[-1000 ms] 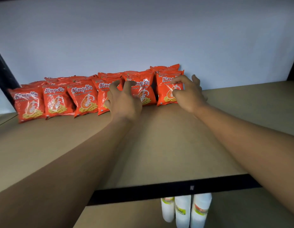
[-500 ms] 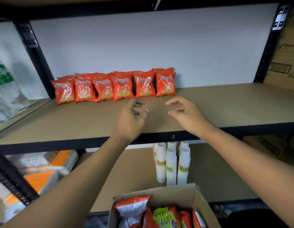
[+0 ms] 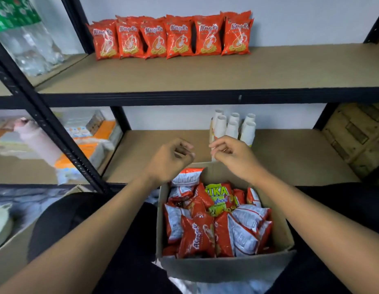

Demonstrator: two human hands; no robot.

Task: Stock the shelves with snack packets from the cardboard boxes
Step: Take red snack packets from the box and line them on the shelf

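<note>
Far left, on the neighbouring bay, clear plastic bottles with a green label point(image 3: 14, 15) show only the letters "Sp".

On the brown board upper shelf point(image 3: 205, 75), a row of upright red foil snack packets point(image 3: 171, 37) stands along the back wall. Their white script appears to read "Alangka", though this is not certain.

The left hand point(image 3: 169, 160) hangs over the far left corner of the open brown cardboard box point(image 3: 226, 270). Its fingers are loosely curled and it holds nothing.

The box sits below both hands and nearer the person, packed with snack packets. Most lean on end, long axes running roughly front to back. A red packet with the same script point(image 3: 197, 236) faces up at the near left, on the left hand's side. A green-and-yellow packet point(image 3: 219, 198) at the middle reads "IKA" and "food"; the rest is hidden.

The right hand point(image 3: 233, 158) hangs over the box's far wall, likewise loosely curled and empty. Both hands are judged about equally near the packets; the reach is downward and back.

Behind it, stacks of white paper cups point(image 3: 233, 128) stand on the lower shelf.
</note>
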